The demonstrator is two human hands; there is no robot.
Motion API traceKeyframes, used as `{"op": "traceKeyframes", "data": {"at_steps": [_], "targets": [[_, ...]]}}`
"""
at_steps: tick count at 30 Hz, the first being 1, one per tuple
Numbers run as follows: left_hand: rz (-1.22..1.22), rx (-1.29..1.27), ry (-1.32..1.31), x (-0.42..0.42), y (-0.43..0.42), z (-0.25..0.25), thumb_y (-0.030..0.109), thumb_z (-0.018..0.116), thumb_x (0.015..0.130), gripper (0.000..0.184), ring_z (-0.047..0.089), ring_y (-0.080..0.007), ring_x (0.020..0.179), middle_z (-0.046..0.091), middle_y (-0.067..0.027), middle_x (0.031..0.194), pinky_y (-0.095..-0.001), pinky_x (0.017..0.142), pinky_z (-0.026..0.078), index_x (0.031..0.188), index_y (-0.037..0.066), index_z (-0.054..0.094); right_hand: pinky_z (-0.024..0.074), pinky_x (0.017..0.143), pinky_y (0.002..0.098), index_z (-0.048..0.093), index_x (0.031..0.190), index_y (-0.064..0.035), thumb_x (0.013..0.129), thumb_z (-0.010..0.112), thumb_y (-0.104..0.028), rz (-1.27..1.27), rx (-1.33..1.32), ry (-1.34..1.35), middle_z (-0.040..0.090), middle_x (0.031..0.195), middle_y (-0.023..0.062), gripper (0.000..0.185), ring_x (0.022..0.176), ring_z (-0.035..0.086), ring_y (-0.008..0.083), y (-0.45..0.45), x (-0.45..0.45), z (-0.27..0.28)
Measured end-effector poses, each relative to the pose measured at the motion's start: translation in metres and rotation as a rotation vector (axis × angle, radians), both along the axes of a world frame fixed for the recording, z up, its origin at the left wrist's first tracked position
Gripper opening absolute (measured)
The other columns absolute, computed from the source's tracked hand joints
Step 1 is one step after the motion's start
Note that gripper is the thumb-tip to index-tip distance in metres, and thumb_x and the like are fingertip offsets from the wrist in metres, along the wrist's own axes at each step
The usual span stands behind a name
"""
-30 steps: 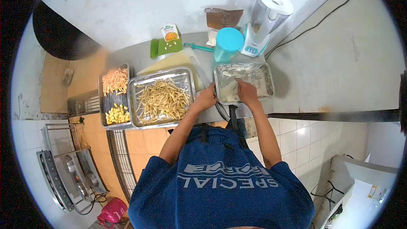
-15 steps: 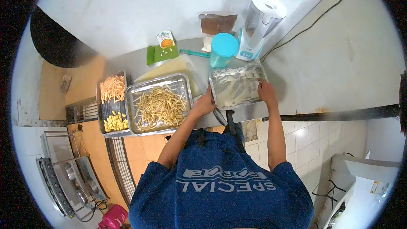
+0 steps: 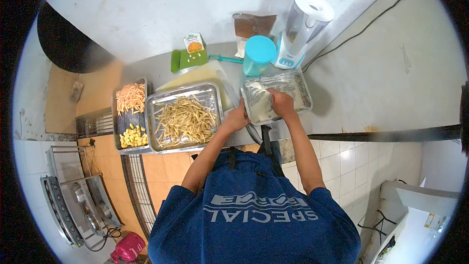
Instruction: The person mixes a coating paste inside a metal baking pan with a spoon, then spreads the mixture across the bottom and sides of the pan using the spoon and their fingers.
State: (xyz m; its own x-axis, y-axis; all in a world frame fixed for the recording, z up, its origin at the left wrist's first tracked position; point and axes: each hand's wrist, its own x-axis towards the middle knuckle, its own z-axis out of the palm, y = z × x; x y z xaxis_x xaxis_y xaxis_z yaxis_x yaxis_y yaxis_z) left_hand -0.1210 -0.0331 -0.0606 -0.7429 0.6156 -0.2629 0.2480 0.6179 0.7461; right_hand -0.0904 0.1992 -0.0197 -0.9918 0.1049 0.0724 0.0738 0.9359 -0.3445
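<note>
Left hand (image 3: 238,117) in the head view reached forward to the near left side of the coated tray (image 3: 306,87), its forearm angled in from below. Its fingers lay at the rim, beside the knife (image 3: 228,88); how tightly they closed on it, I cannot tell. The right hand (image 3: 282,104) came down over the middle of that tray, back of the hand up, with its fingers curled narrowly and one pointing into the pale layer (image 3: 261,103). Whether they pinched anything was unclear. The coated tray sat on the bench (image 3: 240,139), in front of the turquoise-lidded container (image 3: 258,61) and the blender (image 3: 303,27). To its left stood a tray of tan strips (image 3: 186,148), then a narrow tray (image 3: 129,119) with orange strips (image 3: 131,98) and yellow chunks (image 3: 134,137).
</note>
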Motion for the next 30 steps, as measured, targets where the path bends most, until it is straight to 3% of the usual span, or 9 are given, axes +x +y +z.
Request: {"op": "traceKeyframes", "data": {"at_steps": [8, 13, 17, 20, 23, 26, 28, 30], "targets": [[0.034, 0.032, -0.012, 0.005, -0.002, 0.0, 0.017, 0.071, 0.076, 0.102, 0.069, -0.0391, 0.092, 0.072, -0.0181, 0.094, -0.0471, 0.081, 0.054, 0.154, -0.003, 0.008, 0.0526, 0.074, 0.0526, 0.069, 0.117, -0.0191, 0.093, 0.053, -0.017, 0.178, -0.113, -0.041, 0.069, 0.088, 0.0203, 0.029, 0.085, 0.066, 0.0411, 0.028, 0.003, 0.019], [0.013, 0.018, -0.031, -0.002, 0.0, 0.008, 0.016, 0.068, 0.077, 0.099, 0.069, -0.0397, 0.092, 0.072, -0.0196, 0.096, -0.0475, 0.084, 0.053, 0.154, -0.002, 0.009, 0.052, 0.078, 0.0531, 0.068, 0.12, -0.0229, 0.095, 0.053, -0.019, -0.052, 0.041, -0.164, 0.07, 0.097, 0.0208, 0.03, 0.09, 0.066, 0.0406, 0.056, 0.007, 0.038], [0.006, 0.062, -0.048, -0.005, 0.002, -0.009, 0.015, 0.065, 0.078, 0.095, 0.068, -0.04, 0.094, 0.071, -0.0203, 0.098, -0.0478, 0.086, 0.053, 0.155, -0.002, 0.011, 0.0518, 0.08, 0.0526, 0.069, 0.119, -0.0248, 0.095, 0.053, -0.02, -0.079, 0.082, -0.209, 0.07, 0.1, 0.0211, 0.029, 0.091, 0.066, 0.0401, 0.033, 0.008, 0.018], [0.032, 0.023, -0.044, -0.004, 0.003, 0.004, 0.015, 0.063, 0.078, 0.095, 0.068, -0.0405, 0.094, 0.071, -0.0211, 0.097, -0.0483, 0.086, 0.053, 0.155, 0.001, 0.011, 0.0521, 0.082, 0.051, 0.069, 0.119, -0.0268, 0.096, 0.053, -0.021, 0.032, -0.026, -0.191, 0.07, 0.1, 0.0183, 0.029, 0.093, 0.067, 0.0384, 0.028, 0.009, 0.0], [0.03, -0.02, -0.05, -0.002, 0.001, 0.013, 0.015, 0.064, 0.078, 0.095, 0.068, -0.0406, 0.095, 0.071, -0.0212, 0.097, -0.0491, 0.086, 0.053, 0.156, 0.004, 0.01, 0.0522, 0.084, 0.049, 0.069, 0.12, -0.0279, 0.096, 0.053, -0.022, 0.158, -0.041, -0.336, 0.071, 0.103, 0.0146, 0.029, 0.095, 0.067, 0.0373, 0.03, 0.014, 0.025], [0.024, -0.03, -0.044, -0.001, 0.001, 0.015, 0.015, 0.063, 0.078, 0.094, 0.068, -0.0405, 0.094, 0.071, -0.0205, 0.097, -0.0496, 0.086, 0.053, 0.156, 0.006, 0.011, 0.0524, 0.084, 0.0473, 0.069, 0.119, -0.027, 0.096, 0.053, -0.021, 0.109, -0.015, -0.401, 0.071, 0.108, 0.0116, 0.029, 0.097, 0.067, 0.0368, 0.057, 0.018, 0.037], [0.023, -0.02, -0.048, -0.001, 0.002, 0.011, 0.015, 0.063, 0.078, 0.094, 0.068, -0.0403, 0.094, 0.072, -0.0198, 0.097, -0.0495, 0.086, 0.053, 0.156, 0.006, 0.011, 0.0524, 0.088, 0.0516, 0.065, 0.125, -0.0269, 0.097, 0.05, -0.024, -0.032, -0.074, -0.239, 0.07, 0.113, 0.014, 0.032, 0.102, 0.067, 0.0371, 0.074, 0.021, 0.026], [0.021, -0.012, -0.056, -0.001, 0.001, 0.007, 0.014, 0.063, 0.078, 0.093, 0.068, -0.0402, 0.094, 0.072, -0.019, 0.098, -0.0495, 0.086, 0.053, 0.155, 0.006, 0.012, 0.0534, 0.084, 0.0519, 0.065, 0.125, -0.0264, 0.095, 0.051, -0.024, -0.07, 0.024, -0.236, 0.072, 0.106, 0.0147, 0.033, 0.098, 0.069, 0.0363, 0.074, 0.025, 0.017]]}}
